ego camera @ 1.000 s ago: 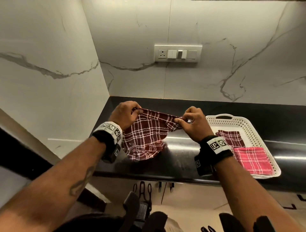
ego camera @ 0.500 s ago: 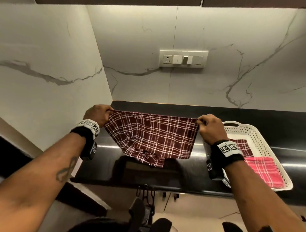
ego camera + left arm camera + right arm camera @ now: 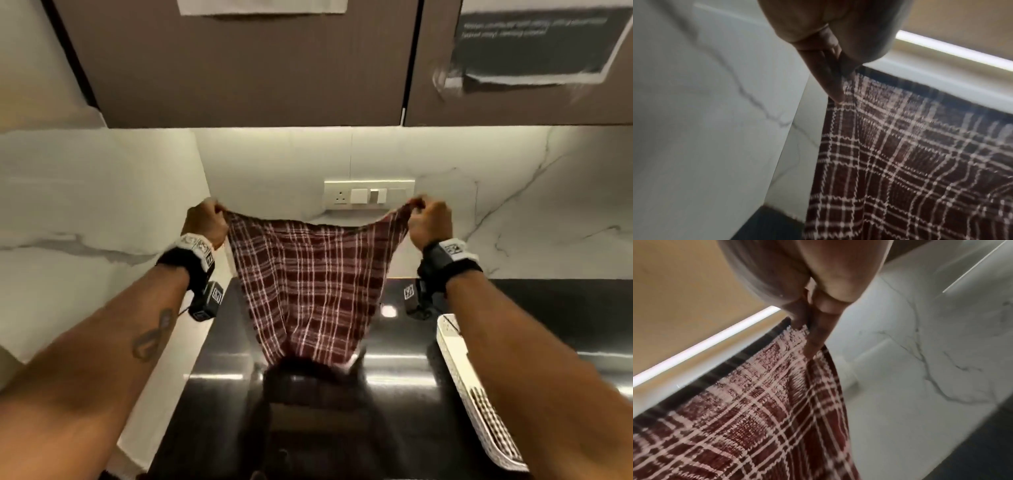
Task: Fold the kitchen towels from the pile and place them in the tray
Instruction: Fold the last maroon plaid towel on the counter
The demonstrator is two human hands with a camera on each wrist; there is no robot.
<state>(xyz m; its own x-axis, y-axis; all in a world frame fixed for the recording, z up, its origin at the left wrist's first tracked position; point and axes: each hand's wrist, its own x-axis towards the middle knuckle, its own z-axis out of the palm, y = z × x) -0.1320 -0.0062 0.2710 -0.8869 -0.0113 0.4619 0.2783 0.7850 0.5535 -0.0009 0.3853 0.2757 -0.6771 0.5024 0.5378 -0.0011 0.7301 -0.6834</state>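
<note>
A maroon towel (image 3: 310, 287) with a white check hangs spread in the air above the black table (image 3: 394, 404), sagging in the middle, its lower edge close over the table. The left hand (image 3: 205, 222) pinches its upper left corner, the right hand (image 3: 428, 222) its upper right, fingers curled on the cloth. The white perforated tray (image 3: 455, 356) sits at the right, largely hidden by the right forearm. A switch plate (image 3: 369, 198) is on the marble wall behind. Since half a second ago the hands have risen and the towel hangs longer.
</note>
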